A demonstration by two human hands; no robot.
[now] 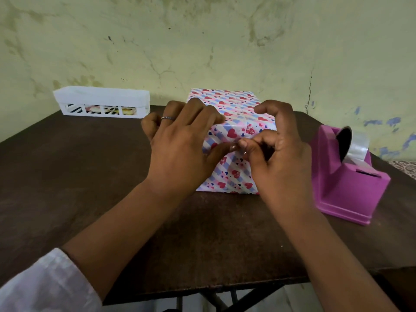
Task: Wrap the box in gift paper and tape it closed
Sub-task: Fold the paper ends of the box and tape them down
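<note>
**Both hands on the near end of the wrapped box**

The left hand [180, 140] lies over the near left corner of the box [234, 122], knuckles up, fingers curled down across the top edge and a ring [167, 118] showing on one finger; its thumb reaches in to the middle of the near end face. The right hand [279, 149] comes in from the other side, thumb and fingers pinched together right against the left thumb, index finger arched high over the top. What sits in that pinch is too small to tell, so whether it grips tape or just the paper fold cannot be said. Both hands are bent and gripping at the gift paper, neither one slack.

The box stands flat at the middle of the dark table [90, 199], fully covered in heart-print paper, its long axis running away from the person toward the wall [202, 41], far end close to it.

To the right, just beside the right wrist, stands the pink tape dispenser [346, 183], roll toward the wall. Far left, against the wall, a white basket [101, 102], well apart from the box. Bare tabletop lies on the left and along the near edge
</note>
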